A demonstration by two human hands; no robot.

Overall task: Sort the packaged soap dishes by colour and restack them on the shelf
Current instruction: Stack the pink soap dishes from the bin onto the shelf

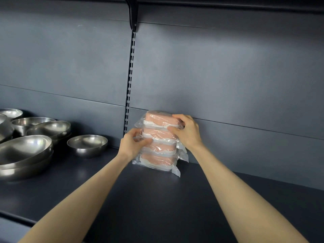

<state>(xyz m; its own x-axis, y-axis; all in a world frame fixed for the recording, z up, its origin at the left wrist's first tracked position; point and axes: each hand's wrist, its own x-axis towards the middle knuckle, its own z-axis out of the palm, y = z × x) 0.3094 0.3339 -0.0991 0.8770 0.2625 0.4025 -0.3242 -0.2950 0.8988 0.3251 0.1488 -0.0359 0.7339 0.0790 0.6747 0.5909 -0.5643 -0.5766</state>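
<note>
Left hand [133, 143], right hand [188, 132] grip pink stack [158, 159]

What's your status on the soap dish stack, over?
Left hand grips pink stack; right hand grips top pack. Four packs high, on shelf. Steel bowls left, apart.

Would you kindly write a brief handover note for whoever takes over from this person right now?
Left hand grips the left side of the stack of pink soap dishes, mid-height. Right hand grips the right end of the top pack.
The stack, four packs high, stands on the dark shelf, right of the steel bowls.
Done: pink stacked. Left: probably square it and let go; no other colours are in view.
</note>
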